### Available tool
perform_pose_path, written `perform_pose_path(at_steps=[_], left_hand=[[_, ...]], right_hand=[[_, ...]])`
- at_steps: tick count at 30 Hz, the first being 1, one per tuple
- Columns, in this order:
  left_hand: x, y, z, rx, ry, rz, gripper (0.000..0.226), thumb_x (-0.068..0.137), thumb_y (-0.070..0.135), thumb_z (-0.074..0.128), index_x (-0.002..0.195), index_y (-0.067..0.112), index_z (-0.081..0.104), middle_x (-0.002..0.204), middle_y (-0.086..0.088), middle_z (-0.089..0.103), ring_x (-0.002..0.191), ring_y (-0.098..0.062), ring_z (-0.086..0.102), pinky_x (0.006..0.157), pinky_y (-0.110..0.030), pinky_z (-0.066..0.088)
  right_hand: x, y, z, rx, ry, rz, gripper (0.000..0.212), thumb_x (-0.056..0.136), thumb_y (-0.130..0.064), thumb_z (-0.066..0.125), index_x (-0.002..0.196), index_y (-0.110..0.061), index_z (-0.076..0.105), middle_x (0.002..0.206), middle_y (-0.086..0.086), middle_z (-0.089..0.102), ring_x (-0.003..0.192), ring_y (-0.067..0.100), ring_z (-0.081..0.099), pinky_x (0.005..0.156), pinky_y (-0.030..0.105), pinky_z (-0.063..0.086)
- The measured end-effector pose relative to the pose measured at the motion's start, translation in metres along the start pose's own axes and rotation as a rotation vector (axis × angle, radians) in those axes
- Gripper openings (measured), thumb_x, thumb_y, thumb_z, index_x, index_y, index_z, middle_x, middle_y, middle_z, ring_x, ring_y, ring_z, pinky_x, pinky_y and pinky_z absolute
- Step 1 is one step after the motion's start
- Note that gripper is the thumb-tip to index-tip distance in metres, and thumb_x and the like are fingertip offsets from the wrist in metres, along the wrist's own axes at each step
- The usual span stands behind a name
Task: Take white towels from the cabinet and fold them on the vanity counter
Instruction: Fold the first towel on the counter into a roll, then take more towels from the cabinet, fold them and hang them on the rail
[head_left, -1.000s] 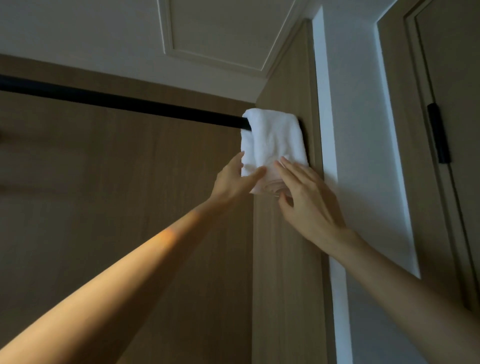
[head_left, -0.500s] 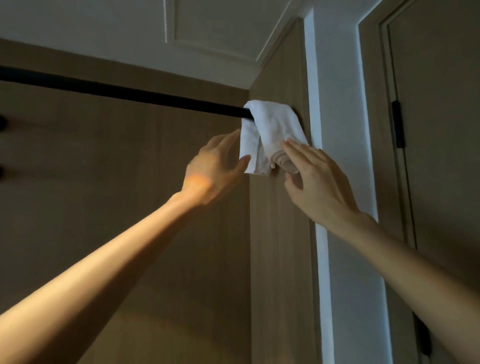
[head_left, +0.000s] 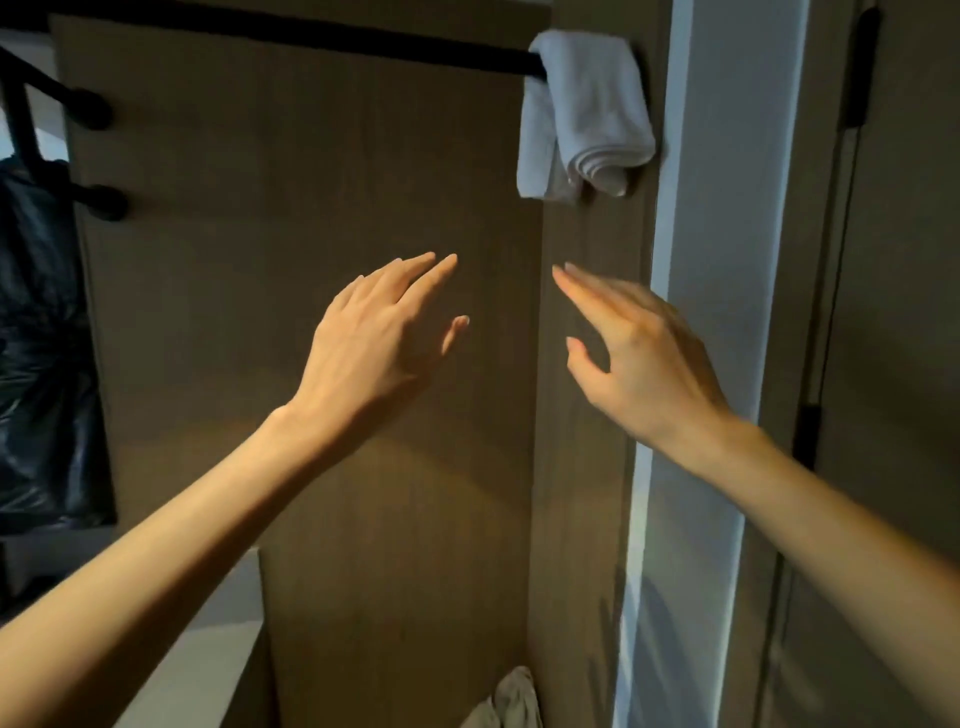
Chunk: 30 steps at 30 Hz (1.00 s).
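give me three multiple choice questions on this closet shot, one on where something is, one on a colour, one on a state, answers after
1. Where is the white towel?
A) draped over the right end of the rail
B) lying on a shelf
C) spread on a counter

2. What colour is the rail?
A) white
B) black
C) gold

3. What state are the left hand and right hand in?
A) both gripping the towel
B) one gripping the rail
C) both open, holding nothing

Answers:
1 A, it hangs folded over the rail beside the side panel.
2 B, the rail shows black against the brown wood.
3 C, the fingers are straight, below the towel and apart from it.
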<state>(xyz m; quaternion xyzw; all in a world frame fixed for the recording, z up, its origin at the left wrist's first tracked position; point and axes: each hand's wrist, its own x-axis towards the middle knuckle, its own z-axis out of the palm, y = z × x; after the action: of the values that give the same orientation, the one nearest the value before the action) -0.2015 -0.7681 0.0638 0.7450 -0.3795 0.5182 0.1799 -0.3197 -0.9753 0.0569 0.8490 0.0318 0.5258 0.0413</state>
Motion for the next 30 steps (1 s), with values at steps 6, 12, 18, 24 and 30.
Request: perform_pose_path(at_steps=[6,12,18,24,30], left_hand=[[-0.096,0.014,-0.016,0.057,-0.2,-0.088,0.059,0.095,0.052,0.043,0.147,0.025,0.036,0.147,-0.002,0.045,0.133,-0.025,0.045,0.109,-0.045,0.038],[-0.187,0.007,-0.022,0.073,-0.367,-0.176,0.061,0.095,0.054,0.036,0.148,0.023,0.035,0.147,-0.005,0.044,0.133,-0.027,0.045,0.109,-0.047,0.038],[-0.28,-0.011,-0.004,-0.028,-0.516,-0.23,0.056,0.098,0.046,0.041,0.148,0.022,0.036,0.147,-0.005,0.045,0.13,-0.025,0.046,0.106,-0.044,0.042],[-0.379,-0.03,0.037,-0.166,-0.686,-0.333,0.054,0.097,0.036,0.05,0.147,0.019,0.038,0.144,-0.005,0.047,0.13,-0.022,0.047,0.104,-0.038,0.043],[-0.493,-0.039,0.076,-0.322,-0.87,-0.476,0.051,0.098,0.031,0.05,0.146,0.021,0.039,0.143,0.001,0.048,0.127,-0.015,0.047,0.1,-0.026,0.04]], right_hand=[[-0.09,-0.032,0.032,0.123,-0.169,-0.013,0.057,0.091,-0.022,0.06,0.145,-0.02,0.043,0.146,0.002,0.048,0.131,0.023,0.049,0.108,0.036,0.028],[-0.17,-0.068,0.073,0.237,-0.331,0.006,0.056,0.091,-0.022,0.061,0.145,-0.022,0.044,0.146,-0.001,0.048,0.131,0.02,0.049,0.107,0.033,0.028],[-0.242,-0.11,0.12,0.351,-0.453,0.047,0.053,0.091,-0.017,0.058,0.143,-0.021,0.047,0.137,-0.001,0.056,0.124,0.018,0.05,0.102,0.035,0.039],[-0.322,-0.159,0.178,0.419,-0.633,0.196,0.045,0.092,-0.015,0.058,0.135,-0.021,0.054,0.126,-0.004,0.061,0.118,0.016,0.051,0.095,0.035,0.041],[-0.402,-0.202,0.238,0.409,-0.828,0.311,0.033,0.093,-0.016,0.057,0.125,-0.02,0.06,0.12,-0.003,0.062,0.112,0.018,0.053,0.091,0.036,0.043]])
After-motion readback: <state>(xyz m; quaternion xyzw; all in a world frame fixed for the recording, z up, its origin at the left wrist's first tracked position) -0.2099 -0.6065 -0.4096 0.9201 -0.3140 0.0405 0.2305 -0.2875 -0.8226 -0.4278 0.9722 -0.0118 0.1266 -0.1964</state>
